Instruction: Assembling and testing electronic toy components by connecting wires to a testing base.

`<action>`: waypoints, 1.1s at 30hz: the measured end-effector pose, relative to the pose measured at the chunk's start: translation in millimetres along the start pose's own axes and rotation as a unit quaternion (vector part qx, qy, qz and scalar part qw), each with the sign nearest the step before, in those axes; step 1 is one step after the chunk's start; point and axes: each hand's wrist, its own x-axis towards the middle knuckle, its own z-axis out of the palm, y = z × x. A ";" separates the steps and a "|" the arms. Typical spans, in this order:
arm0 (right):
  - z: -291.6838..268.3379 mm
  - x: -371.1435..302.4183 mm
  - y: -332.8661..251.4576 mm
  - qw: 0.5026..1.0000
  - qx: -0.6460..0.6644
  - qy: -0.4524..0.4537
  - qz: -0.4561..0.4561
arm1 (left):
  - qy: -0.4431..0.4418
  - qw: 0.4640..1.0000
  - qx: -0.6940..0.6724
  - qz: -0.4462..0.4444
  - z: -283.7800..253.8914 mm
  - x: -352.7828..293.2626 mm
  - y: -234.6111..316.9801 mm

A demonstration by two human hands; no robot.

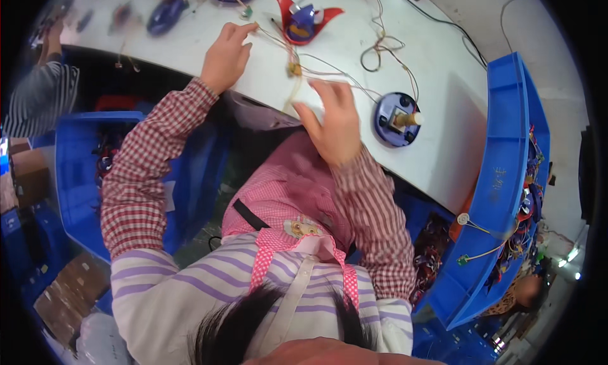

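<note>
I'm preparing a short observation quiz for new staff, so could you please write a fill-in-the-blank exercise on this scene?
The tabletop is coloured ____. The round blue part lies to the ____ of the right hand. The winged piece has wings coloured ____. The long bin on the right is coloured ____.
Missing words: white; right; red; blue.

I saw a person's bare left hand [228, 57] with its fingertips at thin pale wires [271, 38] on a white table [443, 67]; the right hand [339, 125], thumb apart, was near a round, dark-blue plastic base [388, 134]. A long blue plastic bin [505, 143] stood rightward.
</note>
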 end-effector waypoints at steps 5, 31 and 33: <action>63.7 41.1 24.7 0.980 -0.146 -0.104 0.082 | -0.059 0.996 0.066 0.009 12.8 24.2 -21.5; 29.1 -24.2 -5.3 0.986 0.127 -0.046 0.102 | -0.164 0.766 -0.522 -0.338 -6.2 -77.0 86.2; 23.9 -25.6 -1.7 0.980 0.135 -0.068 0.132 | -0.162 0.773 -0.514 -0.335 -5.3 -81.5 84.0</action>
